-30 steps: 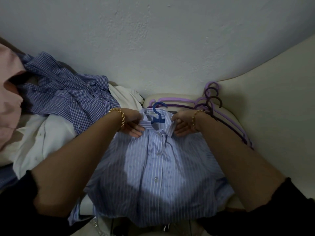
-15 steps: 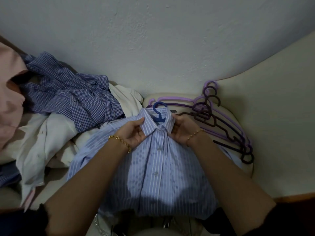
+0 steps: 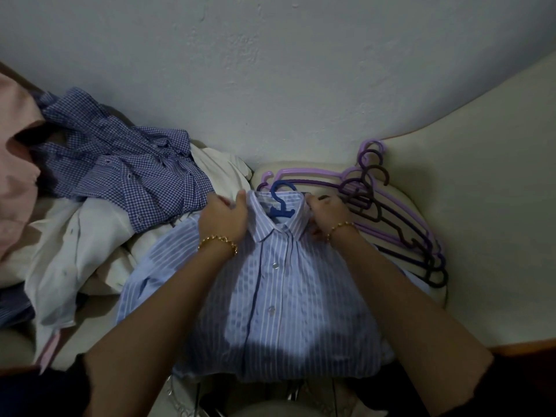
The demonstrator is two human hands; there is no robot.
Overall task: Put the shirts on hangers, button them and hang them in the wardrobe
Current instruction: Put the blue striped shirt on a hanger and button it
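Background: pale plaster wall fills the top of my feed, with a cream cushioned seat below it, all dimly lit.
Striped shirt: the striped shirt is light blue with white stripes. It lies front up on the seat in the middle of my view, collar toward the wall and hem toward me. Two white buttons show down the closed front. I cannot tell whether the one under the collar is fastened.
Blue hanger: the blue hanger sits inside the shirt. Only its hook and neck stick out of the collar, pointing at the wall.
Left hand: the left hand is curled on the left side of the collar, thumb on top of the cloth, gripping it. I see a gold bracelet on that wrist.
Right hand: the right hand has its fingers bunched on the right side of the collar, pinching the cloth. That wrist wears a gold bracelet too.
Spare hangers: a stack of light and dark purple hangers lies flat on the seat just right of the shirt, hooks toward the wall, partly behind the right forearm.
Checked shirt: a blue-and-white checked shirt is crumpled on the pile at left.
White shirt: a white shirt lies rumpled under the checked one, touching the striped shirt's left sleeve.
Pink garment: a pink garment shows at the far left edge, cut off by my frame.
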